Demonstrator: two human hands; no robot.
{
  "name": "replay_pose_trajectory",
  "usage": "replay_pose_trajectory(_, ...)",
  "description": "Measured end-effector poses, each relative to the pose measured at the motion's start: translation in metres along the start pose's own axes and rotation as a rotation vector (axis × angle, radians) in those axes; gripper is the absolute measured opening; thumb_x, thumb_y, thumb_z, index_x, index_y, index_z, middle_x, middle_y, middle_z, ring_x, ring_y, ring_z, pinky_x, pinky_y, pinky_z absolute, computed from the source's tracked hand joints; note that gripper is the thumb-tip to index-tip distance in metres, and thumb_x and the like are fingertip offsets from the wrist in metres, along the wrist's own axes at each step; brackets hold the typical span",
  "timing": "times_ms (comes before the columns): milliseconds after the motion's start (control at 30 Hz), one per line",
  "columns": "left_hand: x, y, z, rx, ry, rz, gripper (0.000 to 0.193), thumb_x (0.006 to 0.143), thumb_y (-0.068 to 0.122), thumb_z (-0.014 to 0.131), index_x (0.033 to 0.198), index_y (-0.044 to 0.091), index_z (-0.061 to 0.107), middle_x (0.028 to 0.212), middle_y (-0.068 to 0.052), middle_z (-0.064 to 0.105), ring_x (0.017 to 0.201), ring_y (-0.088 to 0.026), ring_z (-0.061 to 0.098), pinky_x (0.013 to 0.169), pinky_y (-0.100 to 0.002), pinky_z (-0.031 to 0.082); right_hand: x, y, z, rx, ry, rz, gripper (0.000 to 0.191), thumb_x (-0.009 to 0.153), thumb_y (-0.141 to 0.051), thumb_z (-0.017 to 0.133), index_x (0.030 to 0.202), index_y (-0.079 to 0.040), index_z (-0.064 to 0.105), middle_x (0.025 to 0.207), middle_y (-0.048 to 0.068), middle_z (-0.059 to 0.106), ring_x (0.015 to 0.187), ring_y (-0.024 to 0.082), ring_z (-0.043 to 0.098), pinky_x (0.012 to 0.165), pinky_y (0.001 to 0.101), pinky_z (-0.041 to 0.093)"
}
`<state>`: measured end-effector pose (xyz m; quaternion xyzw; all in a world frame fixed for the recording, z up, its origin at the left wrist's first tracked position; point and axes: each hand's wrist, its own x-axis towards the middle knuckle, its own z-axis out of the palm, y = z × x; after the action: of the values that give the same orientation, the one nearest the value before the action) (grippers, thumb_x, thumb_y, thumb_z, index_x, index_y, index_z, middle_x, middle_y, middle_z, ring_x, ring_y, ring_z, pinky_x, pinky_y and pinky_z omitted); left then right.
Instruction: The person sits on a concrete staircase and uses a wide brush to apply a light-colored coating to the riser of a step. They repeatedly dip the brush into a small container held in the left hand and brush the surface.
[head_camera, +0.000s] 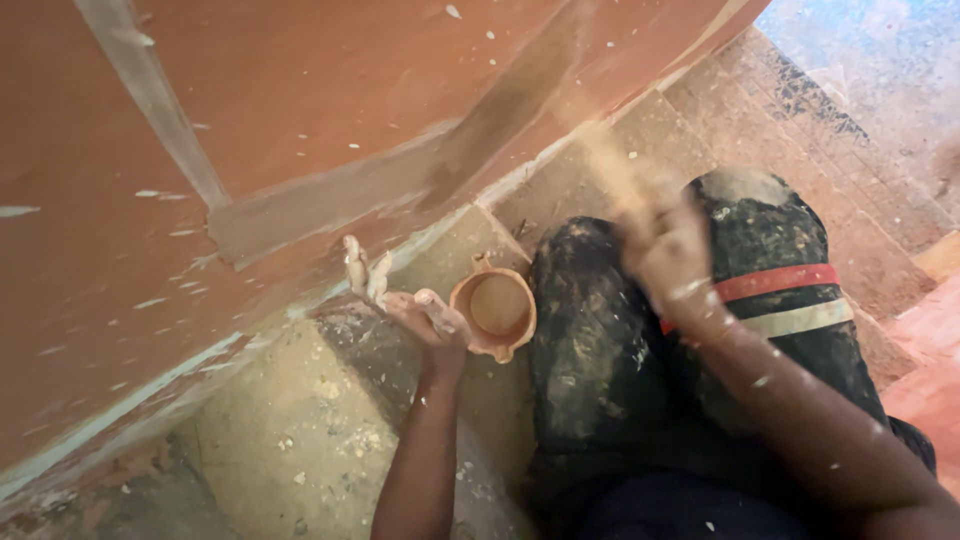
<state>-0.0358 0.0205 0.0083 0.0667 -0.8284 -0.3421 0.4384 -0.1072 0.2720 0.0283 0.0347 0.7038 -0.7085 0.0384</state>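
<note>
My left hand (405, 300), smeared with pale paint, reaches to the foot of the red-brown wall (300, 110), fingers spread against it and holding nothing. Just right of its thumb a small round clay-coloured pot (497, 312) of brown paint stands on the concrete ledge; I cannot tell whether the thumb touches it. My right hand (672, 262) is blurred above my knees. It is closed round a tan brush (612, 170) that streaks up toward the wall.
My bent knees in dark, paint-stained trousers (600, 340) with a red and a pale stripe fill the lower right. Grey unpainted strips (330, 200) cross the wall. Brick steps (800, 130) descend at the upper right, and the rough ledge (290, 440) is speckled with paint.
</note>
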Motion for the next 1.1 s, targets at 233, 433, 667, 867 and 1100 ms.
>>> replay_pose_trajectory(233,0.013,0.012,0.001,-0.006,-0.015,0.025,0.052,0.114,0.045,0.029,0.134,-0.002,0.041,0.160,-0.030,0.033,0.153,-0.044,0.035,0.126,-0.056,0.029,-0.002,0.004,0.006,-0.045,-0.076,-0.144,0.020,0.106,-0.018,0.065,0.110,0.000,0.058,0.091,0.010,0.059,0.076,0.019,0.055,0.063,0.0316,0.044)
replay_pose_trajectory(433,0.006,0.012,0.001,-0.008,-0.009,0.009,0.054,0.115,0.046,0.027,0.135,-0.003,0.040,0.160,-0.030,0.032,0.153,-0.044,0.034,0.126,-0.055,0.029,-0.021,0.007,0.013,-0.272,-0.547,-0.250,0.038,0.096,-0.019,0.070,0.129,-0.001,0.063,0.125,0.017,0.071,0.110,0.019,0.068,0.094,0.0360,0.053)
replay_pose_trajectory(667,0.012,0.014,0.001,-0.016,-0.009,0.007,0.059,0.115,0.049,0.026,0.136,-0.005,0.037,0.160,-0.032,0.030,0.152,-0.044,0.034,0.128,-0.056,0.032,0.013,-0.007,-0.014,-0.154,0.386,-0.155,0.019,0.104,-0.018,0.070,0.115,-0.004,0.064,0.073,0.008,0.053,0.059,0.019,0.046,0.056,0.0390,0.033)
replay_pose_trajectory(867,-0.004,-0.004,0.002,0.006,0.045,-0.006,0.057,0.115,0.046,0.026,0.137,-0.005,0.038,0.159,-0.031,0.032,0.149,-0.043,0.037,0.126,-0.055,0.032,-0.020,-0.007,0.009,-0.506,-0.347,-0.569,0.013,0.088,-0.015,0.071,0.100,-0.010,0.075,0.095,0.014,0.072,0.081,0.028,0.072,0.069,0.0371,0.057)
replay_pose_trajectory(1100,-0.040,-0.037,0.004,0.077,0.053,-0.060,0.058,0.115,0.044,0.023,0.140,-0.007,0.038,0.155,-0.030,0.036,0.145,-0.042,0.040,0.125,-0.053,0.032,0.018,-0.010,-0.022,-1.056,0.164,-0.603,0.012,0.097,-0.014,0.078,0.089,-0.011,0.070,0.086,0.011,0.067,0.078,0.033,0.065,0.074,0.0453,0.050)
